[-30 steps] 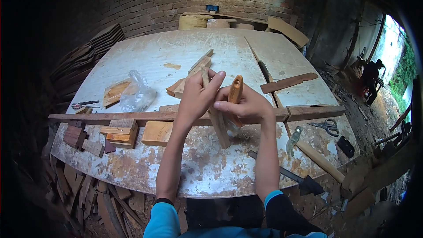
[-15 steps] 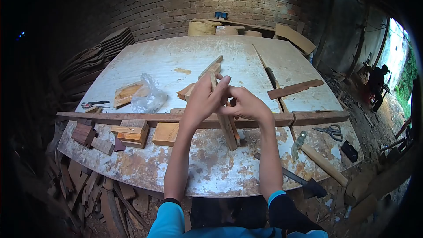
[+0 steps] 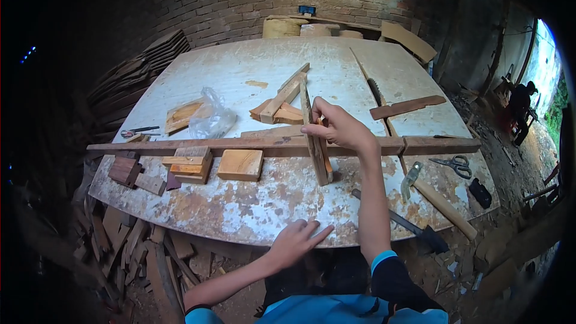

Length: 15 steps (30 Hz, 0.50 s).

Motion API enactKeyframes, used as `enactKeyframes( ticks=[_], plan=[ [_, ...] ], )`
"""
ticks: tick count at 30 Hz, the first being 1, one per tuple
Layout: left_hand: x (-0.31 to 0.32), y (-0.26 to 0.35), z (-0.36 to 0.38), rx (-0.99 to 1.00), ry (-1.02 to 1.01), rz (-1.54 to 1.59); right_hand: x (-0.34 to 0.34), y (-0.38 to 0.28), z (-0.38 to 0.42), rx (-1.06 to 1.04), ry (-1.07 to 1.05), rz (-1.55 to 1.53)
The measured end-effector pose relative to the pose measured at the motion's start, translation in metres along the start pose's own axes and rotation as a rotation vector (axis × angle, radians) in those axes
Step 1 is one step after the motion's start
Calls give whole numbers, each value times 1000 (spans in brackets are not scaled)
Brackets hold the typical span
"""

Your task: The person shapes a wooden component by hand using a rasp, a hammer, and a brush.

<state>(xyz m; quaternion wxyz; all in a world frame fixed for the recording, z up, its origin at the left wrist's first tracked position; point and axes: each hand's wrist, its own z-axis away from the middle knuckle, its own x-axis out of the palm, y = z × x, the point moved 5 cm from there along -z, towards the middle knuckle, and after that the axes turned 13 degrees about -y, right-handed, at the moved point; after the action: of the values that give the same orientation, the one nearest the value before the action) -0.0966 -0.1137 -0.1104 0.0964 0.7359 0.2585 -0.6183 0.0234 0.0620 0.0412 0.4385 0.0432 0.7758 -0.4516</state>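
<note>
My right hand (image 3: 341,125) is closed on a narrow wooden board (image 3: 315,150), thumb on the near face and fingers behind it. The board stands tilted upright over the table, with an orange-brown strip along its right side that I cannot make out clearly. My left hand (image 3: 296,242) rests at the table's front edge, holding nothing, fingers spread. Behind the board lie an angled wooden piece (image 3: 287,95) and a carved wooden block (image 3: 287,115). A long wooden beam (image 3: 240,147) crosses the table, with a smooth wooden block (image 3: 240,165) in front of it.
To the right lie a hammer (image 3: 441,205), scissors (image 3: 457,167), a chisel-like tool (image 3: 408,223), a black object (image 3: 480,193) and a saw (image 3: 375,91). On the left are a plastic bag (image 3: 211,117), a wooden plane-like block (image 3: 191,165) and a dark block (image 3: 124,171). A person (image 3: 521,108) is far right.
My left hand has let go of the board and come down to the table's front edge. My right hand still holds the board, now slightly higher in view.
</note>
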Motion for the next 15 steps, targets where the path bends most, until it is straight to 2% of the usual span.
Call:
enactKeyframes(
  ticks=[2, 3, 7, 15],
  plan=[
    [8, 6, -3, -12, -60, 41, 7, -12, 8, -78, 4, 60],
    [6, 7, -3, -9, -49, 27, 9, -19, 14, -33, -10, 92],
    [8, 15, 0, -59, -14, 29, 13, -28, 34, -81, 47, 137],
    [10, 18, 3, -27, 18, 26, 10, -9, 56, 44, 134, 105]
  ],
)
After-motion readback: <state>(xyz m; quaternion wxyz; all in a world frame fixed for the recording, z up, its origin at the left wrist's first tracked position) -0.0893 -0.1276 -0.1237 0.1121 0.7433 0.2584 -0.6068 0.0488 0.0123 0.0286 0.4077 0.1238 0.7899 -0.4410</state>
